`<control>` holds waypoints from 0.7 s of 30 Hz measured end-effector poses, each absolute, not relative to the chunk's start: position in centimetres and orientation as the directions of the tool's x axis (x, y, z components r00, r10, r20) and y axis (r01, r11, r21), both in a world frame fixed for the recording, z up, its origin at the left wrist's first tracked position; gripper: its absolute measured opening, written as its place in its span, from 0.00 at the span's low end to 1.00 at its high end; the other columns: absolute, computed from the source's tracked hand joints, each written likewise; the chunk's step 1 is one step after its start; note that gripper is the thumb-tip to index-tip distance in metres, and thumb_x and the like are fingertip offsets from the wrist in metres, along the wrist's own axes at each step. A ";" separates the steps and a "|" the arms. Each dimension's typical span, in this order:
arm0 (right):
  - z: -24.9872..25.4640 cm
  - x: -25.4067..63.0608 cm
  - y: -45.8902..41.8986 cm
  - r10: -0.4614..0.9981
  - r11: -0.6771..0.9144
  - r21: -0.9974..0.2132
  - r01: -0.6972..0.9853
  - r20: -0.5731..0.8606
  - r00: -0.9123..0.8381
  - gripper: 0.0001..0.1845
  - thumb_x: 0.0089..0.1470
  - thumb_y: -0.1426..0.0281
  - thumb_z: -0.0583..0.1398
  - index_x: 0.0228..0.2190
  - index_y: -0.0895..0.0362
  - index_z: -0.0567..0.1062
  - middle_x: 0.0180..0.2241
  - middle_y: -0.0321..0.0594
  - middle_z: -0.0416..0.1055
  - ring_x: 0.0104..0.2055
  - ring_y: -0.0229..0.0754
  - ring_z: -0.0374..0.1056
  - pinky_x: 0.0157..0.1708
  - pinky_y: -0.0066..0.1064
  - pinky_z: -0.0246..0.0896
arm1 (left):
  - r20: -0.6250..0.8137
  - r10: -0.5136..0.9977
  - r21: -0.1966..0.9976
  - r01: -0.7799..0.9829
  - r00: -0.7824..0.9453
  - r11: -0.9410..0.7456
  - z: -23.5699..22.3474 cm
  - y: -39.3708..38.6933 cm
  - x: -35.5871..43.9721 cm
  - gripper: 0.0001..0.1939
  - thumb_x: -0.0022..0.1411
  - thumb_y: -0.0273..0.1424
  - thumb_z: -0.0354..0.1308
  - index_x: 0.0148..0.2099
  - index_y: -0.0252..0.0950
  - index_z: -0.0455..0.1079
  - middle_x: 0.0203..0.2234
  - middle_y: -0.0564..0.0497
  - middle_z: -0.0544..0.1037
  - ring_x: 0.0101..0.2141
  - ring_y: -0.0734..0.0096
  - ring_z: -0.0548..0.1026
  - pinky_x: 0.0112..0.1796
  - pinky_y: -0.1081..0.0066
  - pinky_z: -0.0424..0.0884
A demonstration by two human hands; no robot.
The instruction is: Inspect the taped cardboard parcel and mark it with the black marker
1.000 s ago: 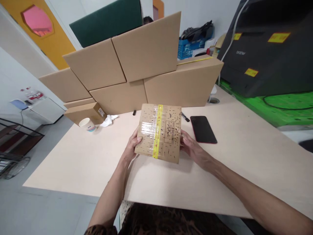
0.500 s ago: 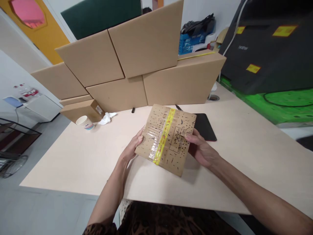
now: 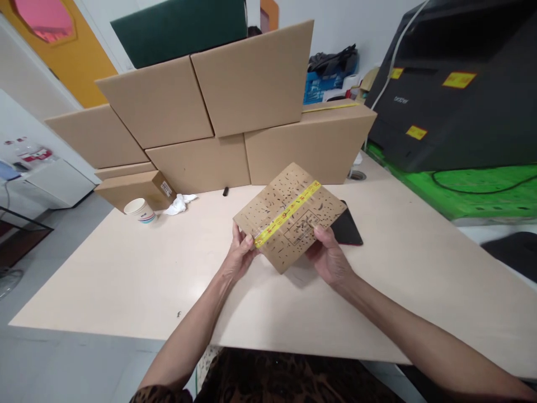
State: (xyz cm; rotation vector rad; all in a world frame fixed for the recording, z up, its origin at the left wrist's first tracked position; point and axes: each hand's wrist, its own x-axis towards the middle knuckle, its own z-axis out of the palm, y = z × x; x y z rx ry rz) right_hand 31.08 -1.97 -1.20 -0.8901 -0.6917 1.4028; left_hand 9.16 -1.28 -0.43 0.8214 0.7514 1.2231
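A small cardboard box [image 3: 272,215] with black specks and dashes, a printed rectangle and a strip of yellow tape is held tilted above the table. My left hand [image 3: 241,252] grips its near left corner, thumb on top beside the tape's end. On the right side, my right hand [image 3: 329,254] holds the edge with the thumb on the printed face; its other fingers are hidden underneath. Partly covered by the box, a flat black tablet-like pad [image 3: 349,228] lies on the table behind my right hand.
Large cardboard boxes [image 3: 197,165] are stacked along the table's back edge. At the left stand a paper cup [image 3: 140,211], crumpled tissue [image 3: 178,205] and a low brown box [image 3: 134,190]. A small black cap-like piece [image 3: 225,191] lies near the stack. A dark machine [image 3: 440,106] stands right.
The small box has turned clockwise in my hands, so its tape now runs more slantwise toward the upper right. My left hand has shifted to the tape's near end. The view has shifted slightly.
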 end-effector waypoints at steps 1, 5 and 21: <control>-1.2 30.8 -2.1 0.994 -0.042 -0.853 -0.521 -0.087 0.062 0.35 0.50 0.51 0.70 0.58 0.37 0.69 0.65 0.34 0.72 0.67 0.58 0.66 0.57 0.54 0.74 | -0.038 0.987 0.859 -0.500 0.158 0.114 -0.3 -1.4 9.3 0.52 0.48 0.47 0.80 0.70 0.55 0.58 0.66 0.45 0.72 0.59 0.51 0.76 0.53 0.57 0.77; -1.3 30.3 -2.3 0.995 -0.101 -0.850 -0.517 -0.092 -0.043 0.36 0.48 0.53 0.73 0.57 0.36 0.69 0.64 0.33 0.71 0.69 0.56 0.64 0.62 0.55 0.69 | 0.026 1.000 0.862 -0.506 -0.008 -0.026 0.6 -1.5 9.3 0.47 0.48 0.43 0.79 0.67 0.49 0.62 0.64 0.45 0.75 0.63 0.48 0.73 0.59 0.56 0.74; -0.8 39.6 8.5 0.947 0.267 -0.389 0.882 0.274 -0.166 0.21 0.69 0.59 0.53 0.51 0.55 0.78 0.49 0.53 0.80 0.49 0.54 0.76 0.50 0.47 0.73 | -0.003 0.956 0.776 -0.604 -0.292 -0.182 1.5 1.6 4.1 0.29 0.52 0.46 0.73 0.54 0.44 0.73 0.48 0.54 0.85 0.55 0.61 0.80 0.51 0.68 0.75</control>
